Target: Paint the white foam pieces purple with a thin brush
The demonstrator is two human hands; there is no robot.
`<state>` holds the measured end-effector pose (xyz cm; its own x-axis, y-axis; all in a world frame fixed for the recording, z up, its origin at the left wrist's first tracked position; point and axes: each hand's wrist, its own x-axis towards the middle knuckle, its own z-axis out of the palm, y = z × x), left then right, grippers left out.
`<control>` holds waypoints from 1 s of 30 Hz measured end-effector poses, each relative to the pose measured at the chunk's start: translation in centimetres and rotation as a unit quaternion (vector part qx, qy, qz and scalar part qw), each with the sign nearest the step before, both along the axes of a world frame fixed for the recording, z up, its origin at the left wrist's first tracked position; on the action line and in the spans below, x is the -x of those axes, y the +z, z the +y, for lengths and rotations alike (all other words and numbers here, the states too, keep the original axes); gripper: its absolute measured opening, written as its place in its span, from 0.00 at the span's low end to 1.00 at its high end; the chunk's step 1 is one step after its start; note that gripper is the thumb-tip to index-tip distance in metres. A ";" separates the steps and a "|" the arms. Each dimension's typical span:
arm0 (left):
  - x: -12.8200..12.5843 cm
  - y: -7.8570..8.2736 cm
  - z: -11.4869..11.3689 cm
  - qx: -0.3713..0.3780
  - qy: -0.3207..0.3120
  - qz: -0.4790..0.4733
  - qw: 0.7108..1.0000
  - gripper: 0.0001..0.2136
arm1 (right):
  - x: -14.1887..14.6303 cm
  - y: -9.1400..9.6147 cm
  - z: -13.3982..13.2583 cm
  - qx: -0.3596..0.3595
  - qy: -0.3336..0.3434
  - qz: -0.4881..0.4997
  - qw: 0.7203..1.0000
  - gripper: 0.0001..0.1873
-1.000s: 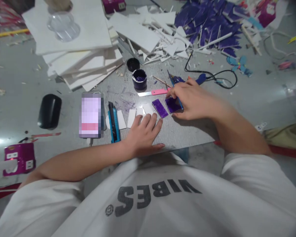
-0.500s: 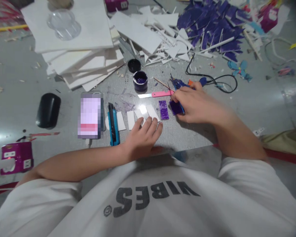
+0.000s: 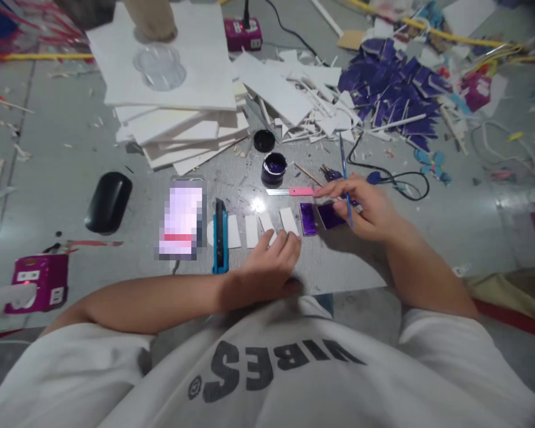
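Observation:
My right hand (image 3: 366,209) holds a thin blue paintbrush (image 3: 343,160) between its fingers, the brush standing nearly upright. Just left of that hand lie two purple pieces: a narrow, glossy strip (image 3: 308,220) and a wider, darker piece (image 3: 330,217), partly covered. A pink-handled craft knife (image 3: 299,191) lies by the right fingertips. My left hand (image 3: 271,260) rests on the table with bent fingers a little apart, at the near ends of several white strips (image 3: 289,221). Beyond the knife stands an uncapped pot of purple paint (image 3: 274,171), its black lid (image 3: 264,141) behind it.
A blue utility knife (image 3: 220,241), a phone (image 3: 181,220) and a black computer mouse (image 3: 109,202) lie leftward. White boards (image 3: 173,98), white offcuts (image 3: 276,89) and purple scraps (image 3: 387,86) fill the back. A black cord (image 3: 390,178) loops beyond my right hand.
My right hand has lifted off the wider purple piece, and the blue paintbrush now stands up in its fingers. The left fingers have drawn back slightly from the white strips. The view has shifted.

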<state>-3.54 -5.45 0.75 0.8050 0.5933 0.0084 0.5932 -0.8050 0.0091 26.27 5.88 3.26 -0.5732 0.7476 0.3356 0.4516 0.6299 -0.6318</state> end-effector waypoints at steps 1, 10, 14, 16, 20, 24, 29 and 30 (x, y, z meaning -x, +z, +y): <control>-0.1 0.0 0.0 0.001 -0.001 -0.005 1.000 0.48 | 0.4 0.4 0.2 -0.018 0.003 -0.006 1.000 0.16; -0.3 -0.1 0.5 0.049 -0.013 -0.003 0.999 0.52 | 6.6 6.4 4.4 -0.122 -0.057 0.128 0.983 0.13; 0.0 -0.4 0.6 0.083 -0.013 -0.022 0.996 0.44 | 9.8 5.5 6.0 -0.050 -0.183 0.208 0.960 0.20; 0.1 -0.6 0.6 0.081 -0.011 -0.022 0.996 0.43 | 10.4 4.7 6.4 -0.043 -0.201 0.224 0.953 0.24; 0.1 -0.6 0.7 0.055 -0.015 -0.008 0.998 0.46 | 9.1 3.6 6.7 0.011 -0.186 0.216 0.958 0.29; 0.2 -0.3 0.8 0.036 -0.015 -0.012 0.999 0.47 | 6.9 3.0 7.5 0.092 -0.150 0.200 0.964 0.33; 0.3 -0.2 0.8 0.019 -0.020 -0.015 1.000 0.43 | 6.8 1.5 8.9 0.108 -0.134 0.244 0.954 0.37; 0.3 -0.2 0.8 0.016 -0.022 -0.013 1.000 0.44 | 6.9 1.2 9.0 0.100 -0.134 0.251 0.953 0.37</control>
